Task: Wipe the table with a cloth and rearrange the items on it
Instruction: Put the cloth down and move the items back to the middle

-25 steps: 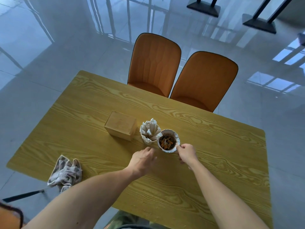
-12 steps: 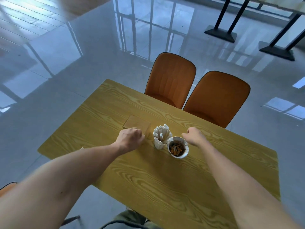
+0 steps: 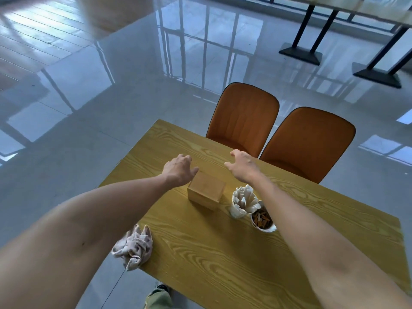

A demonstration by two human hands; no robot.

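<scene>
A wooden box (image 3: 206, 192) stands in the middle of the yellow wood-grain table (image 3: 223, 253). To its right are a white cup of folded paper packets (image 3: 243, 202) and a white bowl of orange-brown bits (image 3: 263, 220), touching each other. A crumpled grey cloth (image 3: 133, 247) lies at the table's near left edge, partly hanging over it. My left hand (image 3: 178, 169) hovers open just beyond the box's far left corner. My right hand (image 3: 243, 166) is open with fingers spread, past the box on its right. Neither hand holds anything.
Two orange upholstered chairs (image 3: 245, 118) (image 3: 308, 141) are pushed against the far side of the table. Glossy grey floor surrounds it. Black table bases (image 3: 301, 54) stand at the far right. A shoe and trouser leg (image 3: 159, 296) show below the near edge.
Both hands left the bowl and cup and reached farther out, past the wooden box, fingers opening. The camera view shifted, bringing the cloth back into sight.
</scene>
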